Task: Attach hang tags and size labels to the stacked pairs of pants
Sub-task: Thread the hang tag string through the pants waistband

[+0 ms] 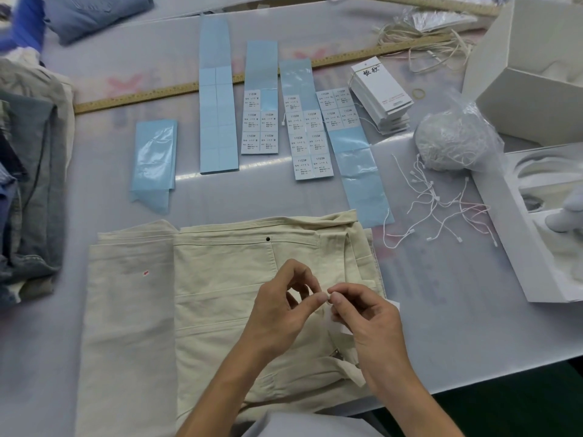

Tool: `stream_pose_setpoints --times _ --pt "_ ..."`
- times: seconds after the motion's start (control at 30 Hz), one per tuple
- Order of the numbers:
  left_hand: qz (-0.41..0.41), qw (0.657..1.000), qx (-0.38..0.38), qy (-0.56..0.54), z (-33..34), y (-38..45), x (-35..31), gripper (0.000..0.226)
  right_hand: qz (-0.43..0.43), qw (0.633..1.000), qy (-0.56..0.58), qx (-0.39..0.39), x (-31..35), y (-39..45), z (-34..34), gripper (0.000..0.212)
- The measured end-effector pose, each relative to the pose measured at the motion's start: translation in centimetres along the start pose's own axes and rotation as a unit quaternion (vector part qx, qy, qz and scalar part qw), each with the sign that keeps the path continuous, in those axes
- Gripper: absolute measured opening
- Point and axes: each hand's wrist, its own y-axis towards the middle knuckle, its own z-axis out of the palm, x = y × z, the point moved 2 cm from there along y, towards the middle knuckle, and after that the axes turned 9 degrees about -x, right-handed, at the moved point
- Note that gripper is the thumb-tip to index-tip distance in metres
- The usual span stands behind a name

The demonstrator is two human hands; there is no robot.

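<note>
Folded cream pants [220,298] lie on the table in front of me. Above their right side my left hand [284,304] and my right hand [362,320] meet fingertip to fingertip, both pinching a small white string fastener [329,297]. A white hang tag [339,326] shows partly beneath my right hand. Blue backing strips with white size labels [260,130] lie in rows beyond the pants. A stack of white hang tags [381,93] sits at the right of the strips.
Loose white tag strings [441,206] and a plastic bag of strings [451,143] lie to the right. White open boxes [536,74] stand at the far right. A pile of denim pants [28,190] sits at the left. A wooden ruler [135,96] crosses the table.
</note>
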Motion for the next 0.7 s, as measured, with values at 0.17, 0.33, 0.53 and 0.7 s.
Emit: stream_pose_setpoints --times 0.17,0.33,0.53,0.7 --pt "-0.054 0.998 0.002 -0.037 0.3 0.1 1.2 0.029 0.029 0.999 0.024 -0.009 -0.5 -0.2 -0.2 0.013" --pt "-0.068 0.995 0.063 -0.030 0.9 0.3 1.7 0.020 0.017 0.999 0.015 -0.047 -1.2 -0.7 -0.7 0.014" --pt "-0.069 0.995 0.071 -0.012 0.8 0.7 1.7 0.022 -0.031 0.998 -0.024 -0.038 -0.7 -0.6 -1.4 0.016" --pt "-0.165 0.982 -0.045 0.086 1.8 -2.4 2.9 0.040 -0.069 0.996 -0.032 -0.053 0.8 0.9 -1.7 0.018"
